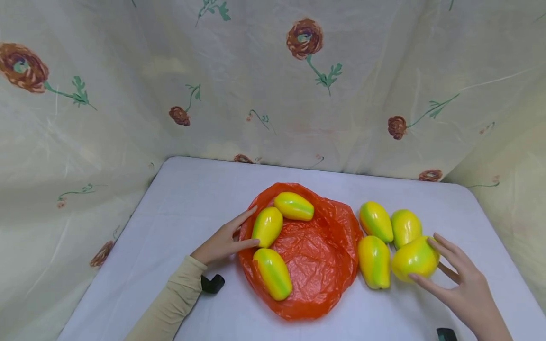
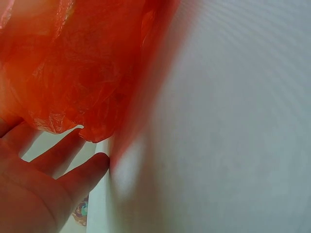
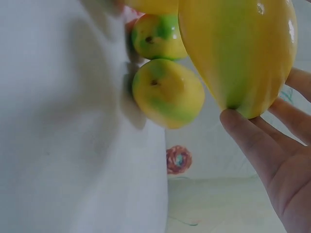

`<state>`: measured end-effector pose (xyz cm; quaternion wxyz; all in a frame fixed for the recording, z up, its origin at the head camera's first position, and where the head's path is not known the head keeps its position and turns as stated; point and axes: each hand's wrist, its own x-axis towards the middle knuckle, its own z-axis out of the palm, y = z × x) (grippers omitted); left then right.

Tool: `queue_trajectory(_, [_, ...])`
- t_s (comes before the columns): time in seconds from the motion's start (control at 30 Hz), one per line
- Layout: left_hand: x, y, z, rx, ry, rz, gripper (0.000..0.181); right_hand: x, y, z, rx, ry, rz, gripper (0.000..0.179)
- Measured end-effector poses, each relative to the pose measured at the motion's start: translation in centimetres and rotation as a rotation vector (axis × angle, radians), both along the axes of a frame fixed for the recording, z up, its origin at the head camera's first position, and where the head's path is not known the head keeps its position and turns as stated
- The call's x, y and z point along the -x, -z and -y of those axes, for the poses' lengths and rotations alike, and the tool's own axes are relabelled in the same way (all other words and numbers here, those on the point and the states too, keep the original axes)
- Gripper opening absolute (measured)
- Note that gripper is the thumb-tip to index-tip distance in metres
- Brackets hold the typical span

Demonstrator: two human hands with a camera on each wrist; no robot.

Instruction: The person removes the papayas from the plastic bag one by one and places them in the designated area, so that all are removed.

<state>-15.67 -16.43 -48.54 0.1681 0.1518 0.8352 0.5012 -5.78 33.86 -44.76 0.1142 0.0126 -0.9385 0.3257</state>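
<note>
My right hand (image 1: 462, 277) holds a glossy yellow-green papaya (image 1: 415, 259) between thumb and fingertips. In the right wrist view this papaya (image 3: 238, 53) is raised above the white table. Three more papayas lie just left of it, one of them the near-left papaya (image 1: 374, 262). A red plastic bag (image 1: 313, 260) lies spread wide in the middle, with three papayas along its left side, such as the lower papaya (image 1: 273, 274). At the bag's left rim is my left hand (image 1: 223, 241), its fingers extended and spread against the plastic. The left wrist view shows these fingers (image 2: 63, 155) fairly straight.
The white-covered table (image 1: 192, 199) has rounded far corners. A flowered curtain (image 1: 256, 71) hangs behind it and at both sides. Small black pieces (image 1: 212, 284) show beside each wrist.
</note>
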Motion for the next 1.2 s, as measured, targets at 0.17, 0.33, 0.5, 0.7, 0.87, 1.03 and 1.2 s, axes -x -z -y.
queue_trajectory(0.17, [0.0, 0.0, -0.1, 0.009, -0.008, 0.008, 0.087, -0.3, 1.0, -0.6, 0.006, 0.021, 0.003, 0.087])
queue_trajectory(0.33, [0.0, 0.0, -0.1, 0.011, -0.016, 0.011, 0.087, -0.4, 1.7, -0.9, -0.001, 0.028, 0.024, 0.086])
queue_trajectory(0.5, [-0.1, -0.1, -0.2, 0.017, -0.016, 0.008, 0.088, -0.3, 2.0, -0.9, -0.020, 0.032, 0.082, 0.088])
queue_trajectory(0.7, [-0.1, -0.1, -0.1, 0.018, -0.021, 0.011, 0.088, 0.0, 1.9, -0.8, -0.041, 0.030, 0.131, 0.090])
queue_trajectory(0.87, [0.0, 0.0, -0.1, 0.017, -0.022, 0.016, 0.088, 0.0, 1.9, -0.9, -0.055, 0.024, 0.168, 0.092])
queue_trajectory(1.03, [0.1, 0.1, -0.1, 0.015, -0.022, 0.010, 0.088, 0.1, 2.1, -0.8, -0.070, 0.014, 0.178, 0.092])
queue_trajectory(1.2, [0.1, 0.1, -0.1, 0.016, -0.020, 0.004, 0.088, 0.3, 2.3, -0.5, -0.079, 0.009, 0.202, 0.093])
